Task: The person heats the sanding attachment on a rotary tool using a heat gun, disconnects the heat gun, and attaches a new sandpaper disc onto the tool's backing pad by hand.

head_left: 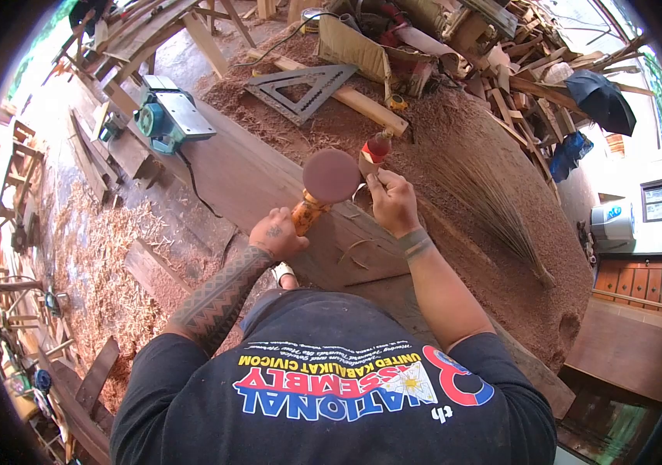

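My left hand (277,234) is closed around the orange body of an angle grinder (307,217). The grinder's round brown sanding disc (331,176) faces up toward me. To the right of the disc, my right hand (394,203) grips a small bottle-like thing (375,149) with a red and white band and a dark reddish top; its exact kind is unclear. Beneath both hands lies a wide wooden plank (249,178), with curled shavings on it near my right wrist.
An upturned teal electric planer (172,116) rests on the plank's far end, its cord trailing. Beyond are a metal triangle square (300,89), a yellow tape measure (398,102) and a wood strip (370,110). A stick broom (494,194) lies right, amid sawdust. Scrap wood (536,105) is piled behind.
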The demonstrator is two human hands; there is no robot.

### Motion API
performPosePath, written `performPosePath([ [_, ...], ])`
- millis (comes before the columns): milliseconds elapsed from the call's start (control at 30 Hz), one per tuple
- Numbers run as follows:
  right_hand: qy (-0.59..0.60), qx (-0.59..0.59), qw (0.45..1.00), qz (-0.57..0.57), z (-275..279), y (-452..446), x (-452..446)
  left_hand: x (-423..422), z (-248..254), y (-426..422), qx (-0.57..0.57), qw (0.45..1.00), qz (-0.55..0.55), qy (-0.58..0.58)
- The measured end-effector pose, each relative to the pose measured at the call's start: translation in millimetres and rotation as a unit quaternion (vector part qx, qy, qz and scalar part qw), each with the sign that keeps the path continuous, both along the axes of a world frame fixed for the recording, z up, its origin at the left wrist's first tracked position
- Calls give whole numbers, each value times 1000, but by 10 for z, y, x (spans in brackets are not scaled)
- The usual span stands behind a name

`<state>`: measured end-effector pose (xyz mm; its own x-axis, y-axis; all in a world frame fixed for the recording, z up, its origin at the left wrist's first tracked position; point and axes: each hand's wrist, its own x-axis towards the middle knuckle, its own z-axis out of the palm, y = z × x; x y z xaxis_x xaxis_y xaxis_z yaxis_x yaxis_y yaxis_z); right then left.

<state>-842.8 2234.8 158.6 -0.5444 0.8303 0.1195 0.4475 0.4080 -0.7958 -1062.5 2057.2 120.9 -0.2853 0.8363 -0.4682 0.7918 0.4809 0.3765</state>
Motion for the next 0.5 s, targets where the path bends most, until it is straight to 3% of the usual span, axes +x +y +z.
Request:
performPosePath([
  [500, 1, 36, 999, 11, -10, -13, -12, -14, -53, -11, -4, 1000, -9, 1],
])
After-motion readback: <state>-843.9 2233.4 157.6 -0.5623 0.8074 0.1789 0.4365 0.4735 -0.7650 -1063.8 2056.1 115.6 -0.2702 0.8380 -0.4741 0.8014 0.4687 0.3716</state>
